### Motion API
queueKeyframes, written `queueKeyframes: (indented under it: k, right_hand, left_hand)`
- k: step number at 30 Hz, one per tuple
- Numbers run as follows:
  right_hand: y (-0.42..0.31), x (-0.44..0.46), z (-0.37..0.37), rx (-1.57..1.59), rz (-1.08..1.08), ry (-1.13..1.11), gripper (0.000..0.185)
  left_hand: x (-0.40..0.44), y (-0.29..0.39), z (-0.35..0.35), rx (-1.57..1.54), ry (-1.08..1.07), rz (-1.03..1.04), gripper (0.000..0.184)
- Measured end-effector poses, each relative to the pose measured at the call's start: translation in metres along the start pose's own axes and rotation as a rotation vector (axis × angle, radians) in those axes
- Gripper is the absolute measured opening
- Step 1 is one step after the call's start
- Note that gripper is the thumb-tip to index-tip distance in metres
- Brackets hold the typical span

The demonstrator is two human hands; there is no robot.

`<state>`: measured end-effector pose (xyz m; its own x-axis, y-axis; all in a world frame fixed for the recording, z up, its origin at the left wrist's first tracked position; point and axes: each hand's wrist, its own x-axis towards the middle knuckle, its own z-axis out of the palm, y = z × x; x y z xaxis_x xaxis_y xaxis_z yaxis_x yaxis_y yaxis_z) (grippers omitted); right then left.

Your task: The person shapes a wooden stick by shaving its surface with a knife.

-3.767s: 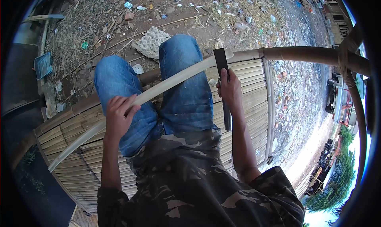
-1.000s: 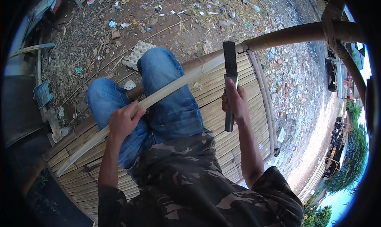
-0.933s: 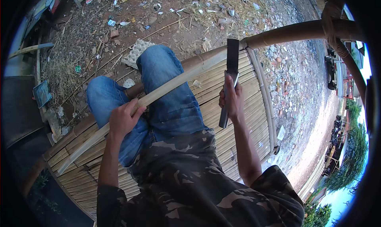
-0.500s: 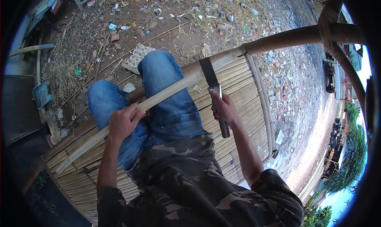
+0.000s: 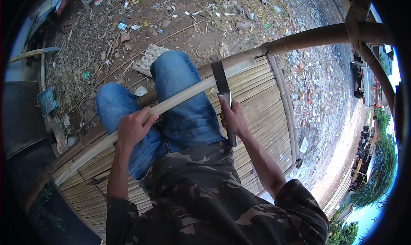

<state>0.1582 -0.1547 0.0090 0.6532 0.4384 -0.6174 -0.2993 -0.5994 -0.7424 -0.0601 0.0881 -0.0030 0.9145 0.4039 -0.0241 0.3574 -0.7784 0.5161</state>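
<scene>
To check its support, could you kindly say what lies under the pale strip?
Blue jeans and the slatted bench show beneath the pale strip. Whether they touch is hidden, and the left hand covers one stretch.

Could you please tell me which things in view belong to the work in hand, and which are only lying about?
In the work:
- pale strip, held by the left hand across the legs
- dark-bladed knife, in the right hand
- slatted bench, as seat

Apparently just lying about:
- bumpy tray on the ground
- blue container
- scattered litter
</scene>
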Motion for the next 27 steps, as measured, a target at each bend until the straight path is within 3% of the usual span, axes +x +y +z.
queueKeyframes:
  k: [3,4,7,8,9,11,13,15,17,19,21,22,23,26,27]
  right_hand:
    - [-0.022,-0.001,-0.035,0.188,0.038,0.041,0.041]
    - [-0.029,0.002,-0.045,0.378,-0.018,0.129,0.042]
    - [-0.026,0.004,-0.031,0.349,-0.214,0.360,0.048]
    - [0.000,0.011,-0.015,0.050,-0.048,0.114,0.050]
    - [0.006,0.001,0.007,0.097,0.003,0.021,0.050]
    - [-0.007,0.004,-0.024,0.012,0.061,-0.036,0.049]
    - [-0.030,0.003,-0.045,0.232,0.024,0.099,0.046]
    - [-0.042,0.000,-0.057,0.446,-0.161,0.218,0.042]
    - [-0.031,0.003,-0.025,0.392,-0.203,0.357,0.042]
    - [0.018,0.009,0.008,0.206,0.068,0.011,0.042]
    - [-0.005,0.004,-0.016,0.234,0.137,-0.028,0.041]
    - [-0.016,0.002,-0.026,0.336,0.103,0.060,0.040]
    - [-0.020,0.006,-0.042,0.478,0.028,0.098,0.041]
    - [-0.018,0.009,-0.032,0.475,-0.201,0.359,0.045]
    - [-0.011,0.005,-0.012,0.238,0.014,0.149,0.045]
  left_hand:
    - [-0.002,-0.004,0.004,-0.050,0.052,0.013,0.047]
    - [-0.003,-0.004,0.004,-0.049,0.043,0.005,0.047]
    - [-0.003,0.000,0.003,-0.042,0.024,-0.010,0.047]
    - [-0.001,-0.001,0.003,-0.028,0.010,-0.014,0.047]
    - [0.001,0.000,0.001,-0.012,-0.011,-0.016,0.047]
    - [0.008,-0.001,-0.004,-0.007,0.009,-0.007,0.048]
    - [-0.003,0.002,0.000,-0.018,-0.013,-0.040,0.048]
    - [0.002,0.000,0.004,-0.019,0.025,-0.014,0.048]
    - [0.003,0.006,0.003,-0.024,-0.012,-0.034,0.048]
    - [0.006,0.007,0.001,-0.016,-0.031,-0.035,0.049]
    - [0.002,-0.004,0.003,-0.031,0.011,0.018,0.049]
    - [-0.002,-0.001,0.005,-0.039,0.000,-0.007,0.049]
    - [-0.001,-0.001,0.005,-0.027,-0.009,-0.016,0.049]
    - [0.002,0.001,0.005,-0.015,-0.021,-0.007,0.049]
    - [0.006,0.002,0.004,-0.014,-0.011,-0.011,0.048]
